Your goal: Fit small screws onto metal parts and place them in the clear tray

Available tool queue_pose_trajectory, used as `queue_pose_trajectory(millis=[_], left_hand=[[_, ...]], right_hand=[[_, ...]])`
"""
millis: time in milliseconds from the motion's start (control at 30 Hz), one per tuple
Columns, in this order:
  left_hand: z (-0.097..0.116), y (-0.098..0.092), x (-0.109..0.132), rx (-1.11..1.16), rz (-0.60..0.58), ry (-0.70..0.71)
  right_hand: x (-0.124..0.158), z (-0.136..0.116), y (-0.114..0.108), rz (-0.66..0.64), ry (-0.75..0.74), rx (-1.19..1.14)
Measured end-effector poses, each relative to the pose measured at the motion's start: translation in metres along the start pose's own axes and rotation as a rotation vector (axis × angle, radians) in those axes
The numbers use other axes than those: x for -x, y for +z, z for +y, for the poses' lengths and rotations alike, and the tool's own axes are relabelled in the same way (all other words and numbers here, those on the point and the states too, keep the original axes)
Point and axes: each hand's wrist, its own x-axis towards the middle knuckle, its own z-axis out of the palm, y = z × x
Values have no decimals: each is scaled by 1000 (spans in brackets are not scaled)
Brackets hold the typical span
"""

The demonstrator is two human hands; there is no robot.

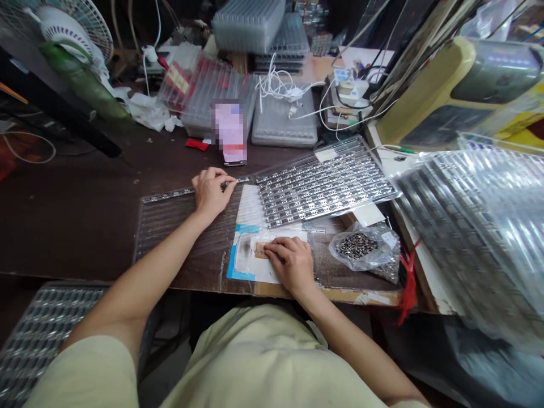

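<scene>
Thumb and forefinger of the left hand [212, 192] pinch narrowly at one end of a small silver-and-black metal connector [242, 179], along the far edge of a clear ribbed plastic tray [164, 224]. Pressing on one end could skew it; the forearm could nudge the thin tray. To the near right, the right hand [294, 262] has curled fingers touching a flat orange-brown rectangular piece [260, 250]; whether it is gripped, I cannot tell. Farther right, an open clear plastic bag [386, 241] of small silver metal pieces [356, 247] could spill if the right wrist caught it. Counted: two hands, one orange-brown piece, one bag, one pink-screened phone [232, 127]; the silver pieces are too many to count.
</scene>
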Motion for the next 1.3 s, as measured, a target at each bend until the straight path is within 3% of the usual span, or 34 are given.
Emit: queue_pose_trajectory(millis=[100,200,300,433,533,600,700,800,1000,1300], left_hand=[[25,15,-20,47,-105,97],[44,30,-39,45,-175,127],[49,27,-42,80,-193,85],[46,-5,-10,401,-252,13],[46,-29,37,698,-440,-53],[49,-37,70,760,-528,-94],[55,-36,109,689,-485,-84],[62,-29,128,544,-377,-29],[69,-17,137,499,-285,85],[73,-11,140,396,-260,157]], right_hand=[[0,-1,-8,-2,-3,23],[8,6,-30,48,38,15],[25,18,-57,69,113,27],[53,28,-74,-79,173,126],[63,30,-69,-113,163,171],[62,31,-63,-110,138,195],[55,31,-58,-109,96,241],[48,29,-57,-89,96,199],[38,24,-58,-44,191,-226],[26,23,-53,-40,143,-387]])
